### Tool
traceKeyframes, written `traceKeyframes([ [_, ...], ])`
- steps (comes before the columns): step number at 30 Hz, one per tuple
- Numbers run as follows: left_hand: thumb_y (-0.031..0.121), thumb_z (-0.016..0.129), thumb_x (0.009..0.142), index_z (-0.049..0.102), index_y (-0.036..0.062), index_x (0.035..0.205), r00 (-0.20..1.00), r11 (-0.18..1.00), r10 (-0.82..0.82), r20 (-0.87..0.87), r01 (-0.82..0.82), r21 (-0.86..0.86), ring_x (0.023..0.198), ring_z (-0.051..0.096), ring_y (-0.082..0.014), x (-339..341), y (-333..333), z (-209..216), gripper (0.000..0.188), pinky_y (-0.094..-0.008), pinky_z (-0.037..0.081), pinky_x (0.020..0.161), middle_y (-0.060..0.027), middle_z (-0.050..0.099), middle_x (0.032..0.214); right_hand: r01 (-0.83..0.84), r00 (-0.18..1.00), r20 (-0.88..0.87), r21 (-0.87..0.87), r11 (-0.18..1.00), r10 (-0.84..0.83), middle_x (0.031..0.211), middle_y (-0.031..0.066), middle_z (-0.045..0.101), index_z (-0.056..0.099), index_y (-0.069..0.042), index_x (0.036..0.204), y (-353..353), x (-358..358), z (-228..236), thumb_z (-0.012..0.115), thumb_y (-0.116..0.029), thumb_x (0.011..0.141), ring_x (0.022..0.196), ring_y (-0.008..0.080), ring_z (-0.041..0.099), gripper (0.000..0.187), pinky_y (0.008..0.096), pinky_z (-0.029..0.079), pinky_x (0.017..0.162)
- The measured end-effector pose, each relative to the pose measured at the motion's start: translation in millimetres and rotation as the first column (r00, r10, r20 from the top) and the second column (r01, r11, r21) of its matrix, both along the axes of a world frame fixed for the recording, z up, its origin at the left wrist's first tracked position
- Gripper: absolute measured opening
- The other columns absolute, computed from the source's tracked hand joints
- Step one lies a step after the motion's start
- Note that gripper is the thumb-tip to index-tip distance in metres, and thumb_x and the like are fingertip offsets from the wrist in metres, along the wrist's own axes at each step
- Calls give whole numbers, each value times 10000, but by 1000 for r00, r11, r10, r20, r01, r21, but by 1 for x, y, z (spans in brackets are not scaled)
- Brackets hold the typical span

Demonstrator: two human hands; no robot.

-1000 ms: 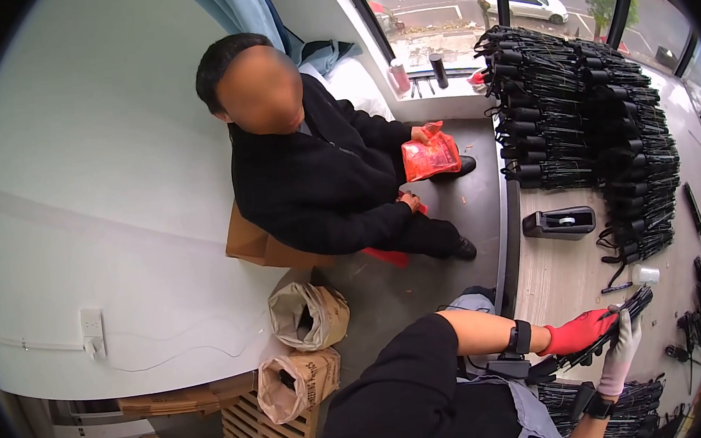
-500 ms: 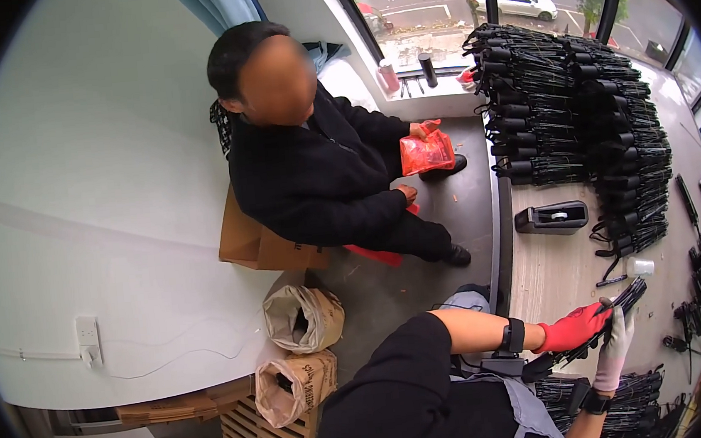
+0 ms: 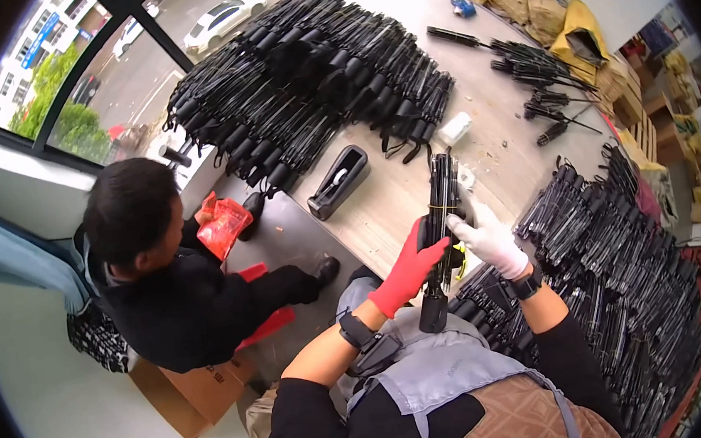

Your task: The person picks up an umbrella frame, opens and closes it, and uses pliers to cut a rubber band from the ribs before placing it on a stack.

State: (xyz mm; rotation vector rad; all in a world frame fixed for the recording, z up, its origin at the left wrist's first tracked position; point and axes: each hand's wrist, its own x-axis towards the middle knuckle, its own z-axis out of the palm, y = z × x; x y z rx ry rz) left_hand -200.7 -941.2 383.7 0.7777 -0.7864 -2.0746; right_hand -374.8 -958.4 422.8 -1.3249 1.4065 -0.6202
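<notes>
Pointing out across the counter (image 3: 396,211), an umbrella frame (image 3: 445,181) is gripped by the red-gloved left hand (image 3: 413,270) and grasped farther along by the white-gloved right hand (image 3: 490,238), above the near edge. A tape dispenser (image 3: 337,184) is placed to the left; a red bag (image 3: 225,228) is held by a co-worker (image 3: 161,298).

Both arms reach forward, bent, toward the black umbrella frame (image 3: 443,186), forearms bare below dark sleeves. The left hand (image 3: 413,268), in a red glove, wraps around the frame's lower part from its left. The right hand (image 3: 485,236), gloved in white, grips from the frame's right, slightly higher, thumb against it. Each wrist carries a black strap; the left wrist (image 3: 365,316) lies lower left of the frame, the right wrist (image 3: 522,271) lower right.
</notes>
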Motion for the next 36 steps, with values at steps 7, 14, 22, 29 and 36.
traceKeyframes([
  [7, 125, 665, 825, 435, 42, 1225, 984, 996, 53, 169, -39, -85, 856, 619, -159, -20, -6, -17, 468, -321, 512, 729, -89, 596, 944, -69, 824, -493, -576, 815, -279, 1085, 141, 575, 476, 7, 1246, 5, 11, 13, 636, -94, 796, 955, 272, 589, 488, 387, 463, 866],
  [14, 206, 715, 781, 452, 64, 1291, 820, 853, 314, 479, -23, -521, 911, 650, -266, -27, -30, -11, 590, -379, 506, 765, -170, 635, 1046, -231, 741, -599, -651, 723, -302, 870, 91, 557, 560, -8, 919, -8, 4, 20, 636, -67, 758, 723, 214, 581, 188, 363, 470, 641],
  [22, 308, 717, 774, 514, 138, 1236, 615, 617, 351, 706, 416, -668, 853, 622, -366, -3, -42, -13, 532, -406, 496, 713, -157, 649, 935, 114, 975, -165, -220, 969, -153, 604, -4, 492, 564, 18, 820, 37, -37, 17, 536, -121, 852, 489, 69, 429, 145, 258, 331, 455],
  [29, 309, 732, 695, 596, 122, 1018, 691, 493, 83, 718, 597, -632, 888, 599, -339, 12, -37, -34, 398, -423, 469, 731, -133, 633, 868, 220, 820, 499, 178, 959, -281, 634, 11, 507, 586, -37, 893, 73, -67, 8, 500, -179, 970, 411, 60, 317, 184, 216, 249, 383],
  [36, 338, 694, 832, 572, 51, 1087, 895, 856, -401, 194, 442, -267, 888, 594, -163, -4, -51, 65, 403, -341, 475, 784, -84, 645, 864, 229, 181, 983, -21, 973, -22, 582, -36, 360, 577, -10, 1088, 80, -118, -5, 429, -142, 999, 441, 48, 303, 217, 214, 223, 400],
])
